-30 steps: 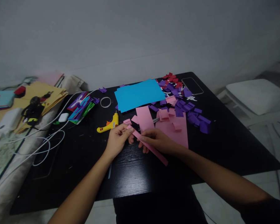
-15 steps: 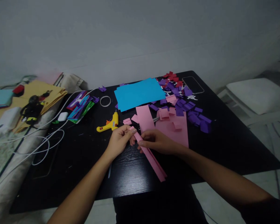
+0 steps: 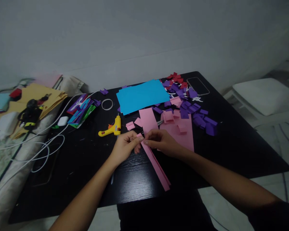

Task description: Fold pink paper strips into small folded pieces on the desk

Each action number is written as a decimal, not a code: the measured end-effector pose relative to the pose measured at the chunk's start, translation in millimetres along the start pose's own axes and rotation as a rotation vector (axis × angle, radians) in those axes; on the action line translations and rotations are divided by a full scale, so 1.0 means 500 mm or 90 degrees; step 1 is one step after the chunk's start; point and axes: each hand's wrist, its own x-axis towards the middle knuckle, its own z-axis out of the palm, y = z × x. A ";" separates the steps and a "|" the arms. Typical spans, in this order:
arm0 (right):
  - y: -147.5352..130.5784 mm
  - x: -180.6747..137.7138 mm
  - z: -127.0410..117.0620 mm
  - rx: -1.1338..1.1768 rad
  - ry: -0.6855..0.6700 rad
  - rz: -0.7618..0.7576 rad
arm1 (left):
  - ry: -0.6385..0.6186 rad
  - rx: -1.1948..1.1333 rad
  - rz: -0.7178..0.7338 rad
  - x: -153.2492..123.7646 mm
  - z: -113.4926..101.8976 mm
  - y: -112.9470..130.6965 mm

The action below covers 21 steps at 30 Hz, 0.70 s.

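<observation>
A long folded strip of pink paper (image 3: 157,166) slants from my hands toward the table's near edge, its two layers slightly apart at the low end. My left hand (image 3: 125,146) pinches its upper end between thumb and fingers. Close beside it, my right hand (image 3: 162,141) is closed on the same strip just below that end. Behind the hands lie a flat pink paper piece (image 3: 148,119) and a larger pink sheet (image 3: 186,138) with small folded pink pieces (image 3: 168,117) on it. Scissors (image 3: 160,122) show partly between the pink papers.
On the black table (image 3: 82,179) lie a yellow glue gun (image 3: 114,127), a tape ring (image 3: 107,104), blue sheets (image 3: 143,96), purple paper pieces (image 3: 201,119), red pieces (image 3: 175,78) and a phone (image 3: 198,86). White cables (image 3: 48,144) trail at left. A white stool (image 3: 265,96) stands right.
My right hand has shifted up along the pink strip, closer to my left fingertips. The strip's upper end sits slightly lower. The camera view has moved a little.
</observation>
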 end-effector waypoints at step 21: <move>-0.001 0.000 -0.005 -0.001 0.053 -0.012 | -0.036 0.076 0.064 -0.009 0.006 0.001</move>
